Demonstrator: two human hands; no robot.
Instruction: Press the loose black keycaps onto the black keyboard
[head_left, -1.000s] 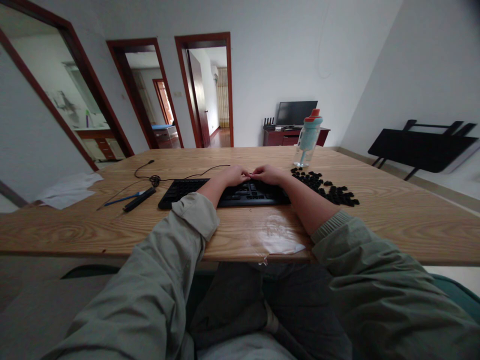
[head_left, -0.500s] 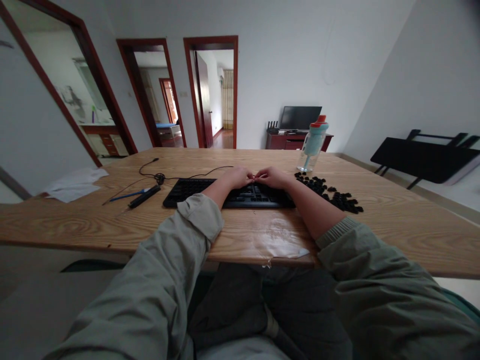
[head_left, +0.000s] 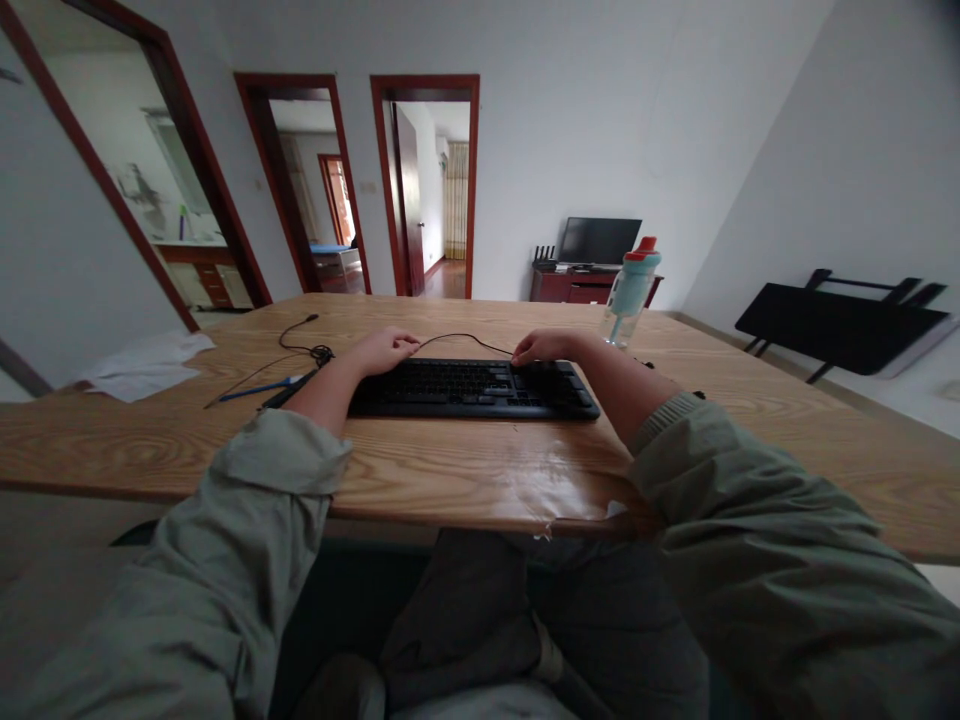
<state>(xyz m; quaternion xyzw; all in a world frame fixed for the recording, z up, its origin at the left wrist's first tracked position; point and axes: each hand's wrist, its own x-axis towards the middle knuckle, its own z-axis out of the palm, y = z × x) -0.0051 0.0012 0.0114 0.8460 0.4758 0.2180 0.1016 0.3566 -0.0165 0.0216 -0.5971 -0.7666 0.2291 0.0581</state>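
Black keyboard (head_left: 472,388) flat on the wooden table (head_left: 465,470), near the front edge. Left hand (head_left: 382,351) at the keyboard's far left corner, fingers curled together around that corner. Right hand (head_left: 546,347) on the far edge toward the right end, fingers bent and close together, tips pressed on the edge. Keyboard cable (head_left: 457,338) arcing between both hands. Water bottle (head_left: 630,290) just beyond the right hand. Blue pen (head_left: 255,388) and white paper (head_left: 142,365) off to the left.

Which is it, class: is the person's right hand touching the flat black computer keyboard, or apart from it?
Touching. The head view shows the right hand resting its fingertips on the far right edge of the flat black computer keyboard.
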